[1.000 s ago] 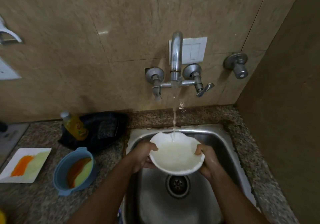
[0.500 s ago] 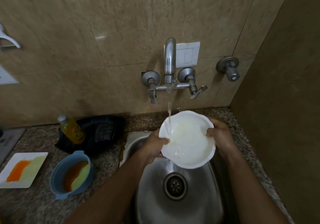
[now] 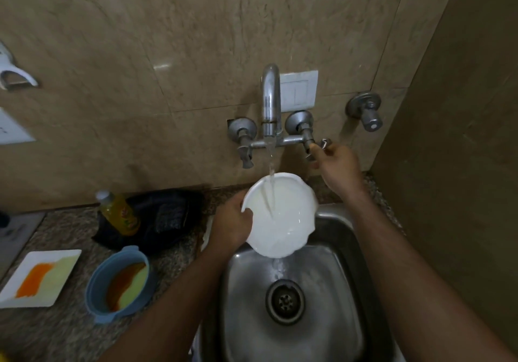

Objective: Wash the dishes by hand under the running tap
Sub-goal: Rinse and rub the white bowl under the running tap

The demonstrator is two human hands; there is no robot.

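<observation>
A white bowl (image 3: 283, 218) is tilted over the steel sink (image 3: 336, 291), and water spills from its lower rim toward the drain (image 3: 284, 302). My left hand (image 3: 234, 222) grips the bowl by its left rim. Water runs from the chrome tap (image 3: 270, 103) into the bowl. My right hand (image 3: 335, 162) is up at the wall, fingers closed on the tap's right lever handle (image 3: 322, 145). A blue bowl (image 3: 119, 283) and a white square plate (image 3: 39, 276), both smeared orange and yellow, sit on the counter to the left.
A yellow dish-soap bottle (image 3: 120, 214) leans on a dark cloth (image 3: 165, 215) behind the blue bowl. The granite counter (image 3: 56, 330) runs left of the sink. A second valve (image 3: 367, 114) sticks out of the wall at right, near a side wall.
My right hand left the bowl and rose to the tap's right handle. The left hand alone now holds the bowl, tilted more, so water pours out of it.
</observation>
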